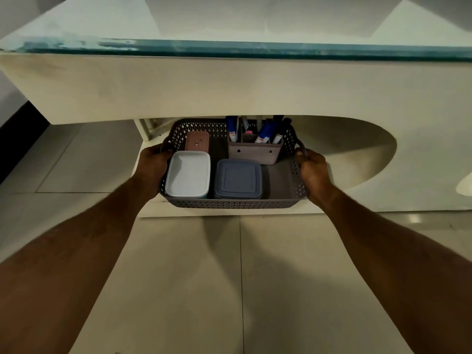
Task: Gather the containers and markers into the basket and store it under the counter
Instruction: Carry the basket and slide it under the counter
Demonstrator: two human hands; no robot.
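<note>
Left hand (153,169) wrapped round the left end of the grey perforated plastic basket (235,203); long axis runs left-right, far side tucked into the opening under the cream counter with glass top (229,83). Inside, left to right: white rectangular lidded container (188,173) with a pink lidded container (197,141) behind it, blue square lidded container (238,178), grey holder (255,152) with blue and dark markers (265,132) standing roughly upright, tips probably down. Right hand (313,172) closed on the right handle.
</note>
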